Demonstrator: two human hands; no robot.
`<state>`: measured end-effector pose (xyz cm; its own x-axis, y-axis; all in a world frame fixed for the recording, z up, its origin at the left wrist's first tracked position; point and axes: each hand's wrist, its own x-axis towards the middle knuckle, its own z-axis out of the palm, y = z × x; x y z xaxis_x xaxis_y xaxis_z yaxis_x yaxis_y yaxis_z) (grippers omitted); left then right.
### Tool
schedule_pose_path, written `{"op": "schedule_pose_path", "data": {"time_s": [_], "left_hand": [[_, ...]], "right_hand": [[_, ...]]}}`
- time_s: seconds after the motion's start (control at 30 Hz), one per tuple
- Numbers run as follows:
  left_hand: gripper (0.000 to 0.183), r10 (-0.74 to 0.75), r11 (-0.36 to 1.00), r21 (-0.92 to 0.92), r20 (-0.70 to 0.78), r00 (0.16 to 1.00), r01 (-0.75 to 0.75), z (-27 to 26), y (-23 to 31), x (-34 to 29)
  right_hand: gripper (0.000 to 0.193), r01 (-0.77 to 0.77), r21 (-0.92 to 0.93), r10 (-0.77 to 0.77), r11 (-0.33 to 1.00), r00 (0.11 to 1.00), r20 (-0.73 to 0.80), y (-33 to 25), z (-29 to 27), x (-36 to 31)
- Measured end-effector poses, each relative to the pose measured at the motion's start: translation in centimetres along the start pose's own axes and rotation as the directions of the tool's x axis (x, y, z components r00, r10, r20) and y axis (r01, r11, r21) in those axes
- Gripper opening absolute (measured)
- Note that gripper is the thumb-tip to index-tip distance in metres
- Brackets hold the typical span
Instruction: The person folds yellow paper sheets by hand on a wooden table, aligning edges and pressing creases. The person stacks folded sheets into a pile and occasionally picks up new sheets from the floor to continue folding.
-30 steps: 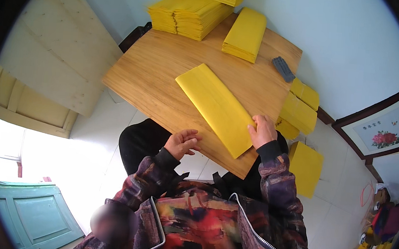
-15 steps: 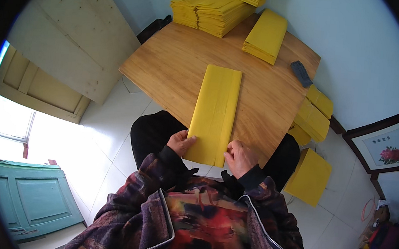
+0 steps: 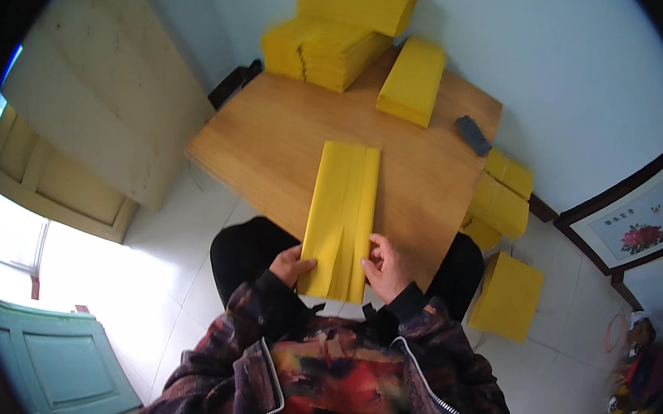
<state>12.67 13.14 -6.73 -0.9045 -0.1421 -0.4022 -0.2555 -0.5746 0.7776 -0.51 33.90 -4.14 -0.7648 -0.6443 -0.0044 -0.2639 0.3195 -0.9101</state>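
Note:
A long strip of folded yellow paper [image 3: 336,199] lies lengthwise on the wooden table [image 3: 265,150], its near end sticking out past the front edge over my lap. Down its length run fold lines, and towards the near end the layers part in a narrow gap. My left hand [image 3: 291,266] grips the lower left edge, thumb on top and the other fingers mostly hidden. On the opposite edge, slightly higher, my right hand [image 3: 387,269] pinches the paper between thumb and curled fingers.
At the back of the table stand tall stacks of folded yellow paper [image 3: 325,53] and a smaller pile [image 3: 413,80]. A dark grey cloth-like item [image 3: 472,136] lies by the right edge. More yellow bundles [image 3: 501,202] and a yellow block [image 3: 506,297] are beyond the table's right side.
My right hand has shifted up along the paper's right edge. The near end's layers have spread apart along the fold. The whole view has tilted a little.

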Motion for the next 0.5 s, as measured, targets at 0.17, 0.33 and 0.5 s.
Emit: {"op": "schedule_pose_path", "data": {"time_s": [0.17, 0.33, 0.5], "left_hand": [[0.035, 0.077, 0.992, 0.107, -0.036, 0.996, -0.073, 0.9, 0.7, -0.7], [0.032, 0.285, 0.934, 0.217, 0.035, 0.958, -0.285, 4.1, 4.1, -0.9], [0.036, 0.313, 0.867, 0.344, 0.189, 0.931, -0.362, 7.7, 11.3, 3.9]], "right_hand": [[0.04, 0.141, 0.097, -0.137, 0.985, 0.989, -0.052, -0.5, 0.2, 1.3], [0.033, 0.349, -0.014, -0.347, 0.937, 0.924, -0.159, -4.9, -2.2, 1.7], [0.029, 0.424, -0.068, -0.427, 0.903, 0.871, -0.242, -7.7, -7.7, 6.0]]}}
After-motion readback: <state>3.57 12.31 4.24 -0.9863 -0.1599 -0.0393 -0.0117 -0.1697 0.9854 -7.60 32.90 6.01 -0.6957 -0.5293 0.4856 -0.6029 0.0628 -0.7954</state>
